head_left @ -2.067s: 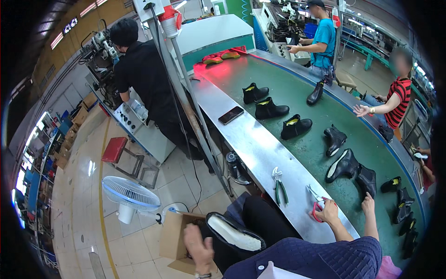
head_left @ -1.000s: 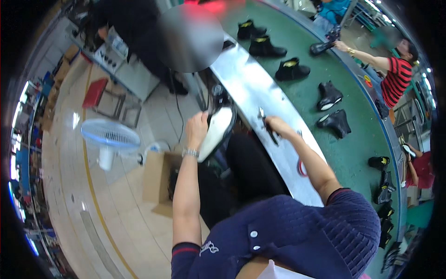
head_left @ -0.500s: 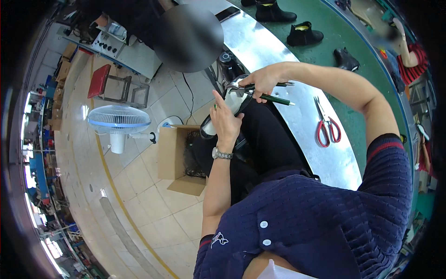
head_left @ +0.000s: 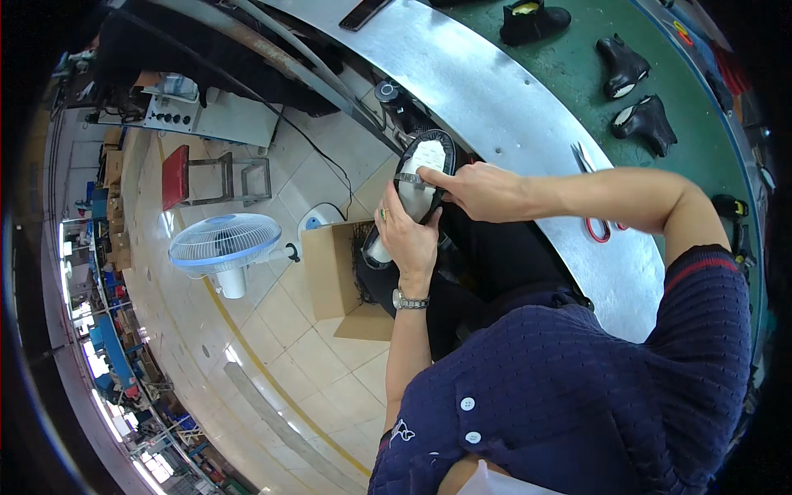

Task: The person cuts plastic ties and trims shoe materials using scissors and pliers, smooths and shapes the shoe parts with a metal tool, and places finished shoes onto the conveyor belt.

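My left hand (head_left: 410, 239) is closed round the side of a black shoe (head_left: 450, 153), a watch on its wrist. The shoe rests at my lap with its white underside (head_left: 427, 155) turned up and a gathered black edge around it. Across the underside lies a grey, metallic-looking band (head_left: 412, 179). My right hand (head_left: 487, 191) meets the shoe from the right, one finger stretched onto the underside beside the band, the others curled. What those curled fingers hold, if anything, is hidden. Red-handled scissors (head_left: 597, 231) lie on the metal bench, partly covered by my right forearm.
The curved metal bench (head_left: 462, 70) runs along my right, with a phone (head_left: 363, 13) at its far end. Beyond it, black ankle boots (head_left: 622, 66) stand on a green surface. An open cardboard box (head_left: 327, 272), a fan (head_left: 225, 243) and a red-topped stool (head_left: 176, 177) are at left.
The pincers and green-handled tool seen in my right hand no longer show. That hand now has a finger on the shoe's underside, which faces up more. The whole view has shifted.
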The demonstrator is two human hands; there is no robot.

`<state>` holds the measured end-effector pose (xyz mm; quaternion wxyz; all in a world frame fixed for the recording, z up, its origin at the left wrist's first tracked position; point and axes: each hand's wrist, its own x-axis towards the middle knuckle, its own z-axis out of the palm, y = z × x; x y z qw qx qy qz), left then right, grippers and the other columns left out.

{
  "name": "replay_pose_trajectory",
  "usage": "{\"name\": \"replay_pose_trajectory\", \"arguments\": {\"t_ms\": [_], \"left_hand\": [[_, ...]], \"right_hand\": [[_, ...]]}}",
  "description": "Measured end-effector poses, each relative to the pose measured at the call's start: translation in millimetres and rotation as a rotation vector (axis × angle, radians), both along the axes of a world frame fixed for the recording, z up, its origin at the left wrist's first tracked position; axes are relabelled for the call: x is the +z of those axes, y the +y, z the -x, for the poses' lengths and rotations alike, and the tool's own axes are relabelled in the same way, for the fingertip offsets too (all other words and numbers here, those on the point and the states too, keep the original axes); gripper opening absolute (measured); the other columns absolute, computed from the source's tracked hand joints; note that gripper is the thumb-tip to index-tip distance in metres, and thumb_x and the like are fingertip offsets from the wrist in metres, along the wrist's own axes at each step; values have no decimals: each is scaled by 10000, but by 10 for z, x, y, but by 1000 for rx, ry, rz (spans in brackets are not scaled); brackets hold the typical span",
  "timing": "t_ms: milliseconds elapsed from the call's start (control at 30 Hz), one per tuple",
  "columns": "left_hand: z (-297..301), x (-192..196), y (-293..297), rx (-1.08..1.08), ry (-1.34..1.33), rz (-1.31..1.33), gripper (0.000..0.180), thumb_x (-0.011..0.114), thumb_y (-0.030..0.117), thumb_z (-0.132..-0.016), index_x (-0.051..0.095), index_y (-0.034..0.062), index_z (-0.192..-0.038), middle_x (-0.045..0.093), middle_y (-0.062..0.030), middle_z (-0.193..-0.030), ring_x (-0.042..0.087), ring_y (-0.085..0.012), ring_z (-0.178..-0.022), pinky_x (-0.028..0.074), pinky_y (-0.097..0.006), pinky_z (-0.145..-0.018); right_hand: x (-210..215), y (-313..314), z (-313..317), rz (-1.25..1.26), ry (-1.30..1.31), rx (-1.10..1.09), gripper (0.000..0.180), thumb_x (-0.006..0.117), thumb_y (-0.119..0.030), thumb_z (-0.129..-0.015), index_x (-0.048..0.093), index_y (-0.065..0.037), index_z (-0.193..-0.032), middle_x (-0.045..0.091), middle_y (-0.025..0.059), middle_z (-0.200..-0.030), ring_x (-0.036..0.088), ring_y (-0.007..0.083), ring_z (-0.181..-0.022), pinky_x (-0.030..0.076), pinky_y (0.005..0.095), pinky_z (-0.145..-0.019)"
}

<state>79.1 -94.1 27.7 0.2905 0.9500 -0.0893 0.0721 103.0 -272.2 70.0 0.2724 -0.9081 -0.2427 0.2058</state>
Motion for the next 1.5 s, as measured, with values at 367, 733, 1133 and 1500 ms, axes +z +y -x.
{"name": "replay_pose_trajectory", "arguments": {"t_ms": [367,733,1133,1500], "left_hand": [[92,-200,86,-113,-305,-119,764,803,202,-701,456,-75,-1324,544,-227,-1283,513,-361,-1194,391,-441,-1021],[90,-323,118,-119,-433,-285,688,740,232,-777,457,-66,-1329,515,-243,-1311,523,-379,-1180,427,-448,-1011],[63,-298,98,-85,-454,-299,660,749,224,-768,496,-77,-1297,538,-239,-1303,538,-369,-1176,431,-433,-1004],[87,-310,51,-43,-433,-216,632,771,166,-733,508,-65,-1260,514,-213,-1293,520,-394,-1166,446,-441,-981]], "right_hand": [[222,-85,48,214,-230,71,520,554,-104,-886,360,-52,-1366,613,190,-624,653,377,-646,492,447,-562],[283,68,-354,125,0,-111,530,553,-259,-948,375,-207,-1444,654,164,-717,642,318,-603,495,439,-610],[262,35,-420,107,-76,-53,526,538,-235,-940,343,-178,-1425,667,174,-743,663,323,-604,514,451,-615],[312,214,-196,-65,-146,-287,466,562,-217,-913,433,-156,-1356,664,198,-798,653,387,-771,495,477,-680]]}}
